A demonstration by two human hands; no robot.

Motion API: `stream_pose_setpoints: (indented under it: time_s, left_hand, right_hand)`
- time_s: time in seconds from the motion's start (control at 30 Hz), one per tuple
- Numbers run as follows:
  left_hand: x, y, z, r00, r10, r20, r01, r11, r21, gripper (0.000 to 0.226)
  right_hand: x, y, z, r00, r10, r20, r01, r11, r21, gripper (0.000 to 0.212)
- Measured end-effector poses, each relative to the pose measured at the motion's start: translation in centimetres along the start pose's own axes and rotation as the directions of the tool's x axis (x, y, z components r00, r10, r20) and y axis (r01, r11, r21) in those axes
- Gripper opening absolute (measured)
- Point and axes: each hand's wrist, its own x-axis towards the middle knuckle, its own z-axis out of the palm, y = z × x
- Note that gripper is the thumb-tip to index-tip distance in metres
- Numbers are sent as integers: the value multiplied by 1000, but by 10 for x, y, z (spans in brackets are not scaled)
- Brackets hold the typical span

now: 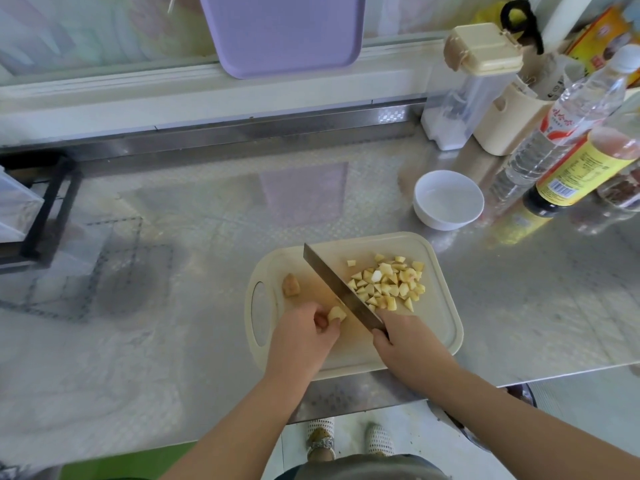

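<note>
Presently everything turns on one short gap. The fruit chunk (336, 313) sits pinched in the fingertips of the left hand (304, 336), low in the middle of the frame and just left of the knife (341, 289). The blade's long axis slants from the upper left of the cutting board (446, 306) down to its lower middle. There the right hand (405, 341) has its grip wrapped fully round the handle. The chunk lies beside the heel end of the blade, so the left hand is the nearer one. The next cut probably needs the blade brought leftward over the chunk, with the fingertips tucked back. Whether the edge touches the board I cannot tell.

Right of the blade, the diced pile (391, 284) lies heaped on the board. A brownish scrap (291, 285) rests alone near the board's left end. The board lies near the front edge of a steel worktop (173, 306). A white bowl (448, 199) stands beyond it at the upper right, with bottles (568, 126) farther right. A purple tray (282, 32) leans at the top.
</note>
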Motion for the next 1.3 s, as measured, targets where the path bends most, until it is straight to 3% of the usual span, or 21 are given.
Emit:
stream_pose_setpoints:
  time_s: [0.27, 0.77, 1.03, 1.17, 1.3]
  left_hand:
    - [1, 7, 0, 998, -54, -10, 54, 998, 41, 24]
    - [3, 7, 1, 999, -38, 4, 38, 999, 15, 24]
    - [4, 2, -4, 995, -66, 72, 68, 997, -32, 21]
    - [9, -3, -11, 989, -56, 140, 60, 998, -29, 17]
    - [14, -3, -18, 993, -68, 94, 73, 996, -50, 21]
  right_hand:
    - [-8, -8, 10, 999, 26, -19, -25, 1000, 13, 26]
    - [4, -21, 16, 998, 54, 34, -55, 998, 33, 16]
    - [14, -28, 11, 997, 50, -59, -43, 992, 116, 12]
    - [8, -11, 4, 996, 55, -75, -50, 997, 58, 16]
    - [1, -5, -4, 999, -6, -35, 6, 1000, 12, 17]
